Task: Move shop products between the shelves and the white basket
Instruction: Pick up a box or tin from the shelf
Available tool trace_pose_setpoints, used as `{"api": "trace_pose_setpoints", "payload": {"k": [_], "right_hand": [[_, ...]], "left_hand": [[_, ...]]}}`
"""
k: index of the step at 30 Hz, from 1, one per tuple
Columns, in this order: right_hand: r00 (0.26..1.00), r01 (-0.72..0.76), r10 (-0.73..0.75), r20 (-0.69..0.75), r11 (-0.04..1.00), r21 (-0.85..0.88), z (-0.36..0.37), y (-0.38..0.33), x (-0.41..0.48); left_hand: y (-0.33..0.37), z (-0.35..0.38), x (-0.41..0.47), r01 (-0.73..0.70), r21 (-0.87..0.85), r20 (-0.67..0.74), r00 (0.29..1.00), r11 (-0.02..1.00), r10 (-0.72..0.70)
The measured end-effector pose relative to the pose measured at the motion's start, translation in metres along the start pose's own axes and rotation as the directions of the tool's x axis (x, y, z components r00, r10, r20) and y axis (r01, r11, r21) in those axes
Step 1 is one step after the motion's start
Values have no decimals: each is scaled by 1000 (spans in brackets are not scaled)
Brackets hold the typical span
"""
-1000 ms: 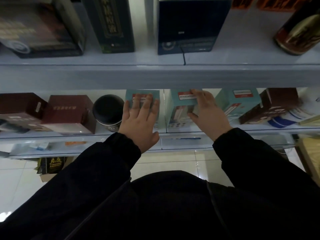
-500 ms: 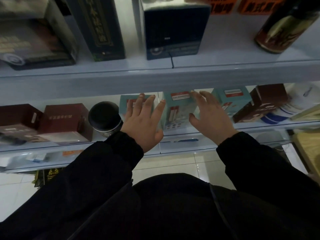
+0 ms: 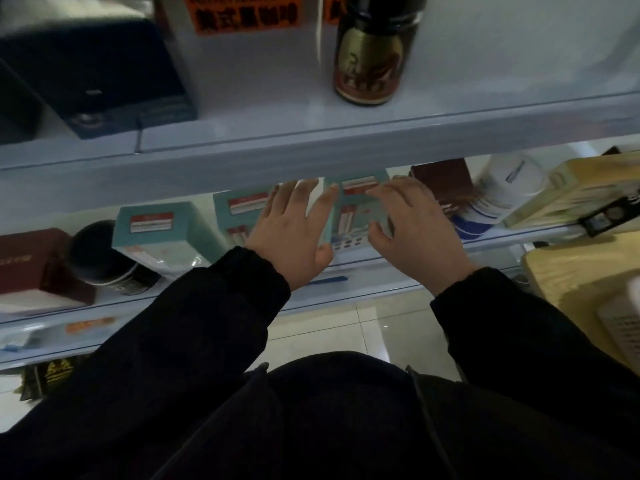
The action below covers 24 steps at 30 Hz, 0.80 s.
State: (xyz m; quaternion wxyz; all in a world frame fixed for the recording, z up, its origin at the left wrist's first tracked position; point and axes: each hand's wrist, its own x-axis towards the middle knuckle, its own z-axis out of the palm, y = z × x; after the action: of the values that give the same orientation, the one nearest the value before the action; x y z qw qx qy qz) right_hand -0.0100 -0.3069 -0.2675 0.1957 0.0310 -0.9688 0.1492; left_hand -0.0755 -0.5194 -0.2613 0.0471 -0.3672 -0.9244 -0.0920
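Observation:
Three teal product boxes stand on the lower shelf point(image 3: 346, 268). My left hand point(image 3: 294, 230) lies with straight, spread fingers over the middle teal box point(image 3: 239, 209), its thumb against the left side of the right teal box point(image 3: 356, 206). My right hand point(image 3: 412, 226) rests on the right side of that same box, fingers on its top edge, thumb on its front. The third teal box point(image 3: 156, 233) stands tilted further left, untouched. The white basket is out of view.
Left of the teal boxes are a black jar point(image 3: 104, 258) and a maroon box point(image 3: 34, 265). To the right: a maroon box point(image 3: 443, 181), a white tub point(image 3: 498, 195) and a pale box point(image 3: 571, 192). The upper shelf point(image 3: 311, 143) holds a dark bottle point(image 3: 374, 50) and a navy box point(image 3: 93, 77).
The view has swung right. Both hands have shifted right along the lower shelf, from the left and middle teal boxes to flank the right one.

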Motion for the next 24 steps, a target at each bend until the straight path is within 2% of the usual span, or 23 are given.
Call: {"api": "trace_pose_setpoints", "payload": {"k": [5, 8, 12, 17, 19, 21, 24], "right_hand": [[994, -60, 70, 83, 992, -110, -6, 55, -13], [976, -94, 109, 188, 992, -87, -10, 73, -18], [962, -43, 54, 269, 998, -48, -15, 88, -20], [960, -31, 28, 277, 1000, 5, -21, 93, -18], [975, 17, -36, 218, 996, 86, -21, 91, -21], [975, 16, -69, 211, 970, 243, -24, 86, -25], [909, -226, 50, 415, 893, 388, -27, 73, -30]], "left_hand": [[42, 8, 47, 44, 35, 94, 994, 998, -47], [55, 13, 75, 129, 50, 140, 981, 990, -135], [60, 18, 102, 226, 110, 196, 950, 968, -244], [62, 18, 99, 295, -34, 235, 931, 955, -280], [64, 13, 90, 299, -37, 231, 931, 953, -283], [67, 4, 75, 294, -40, 203, 938, 955, -281], [70, -18, 48, 330, -157, 160, 939, 931, -306]]}}
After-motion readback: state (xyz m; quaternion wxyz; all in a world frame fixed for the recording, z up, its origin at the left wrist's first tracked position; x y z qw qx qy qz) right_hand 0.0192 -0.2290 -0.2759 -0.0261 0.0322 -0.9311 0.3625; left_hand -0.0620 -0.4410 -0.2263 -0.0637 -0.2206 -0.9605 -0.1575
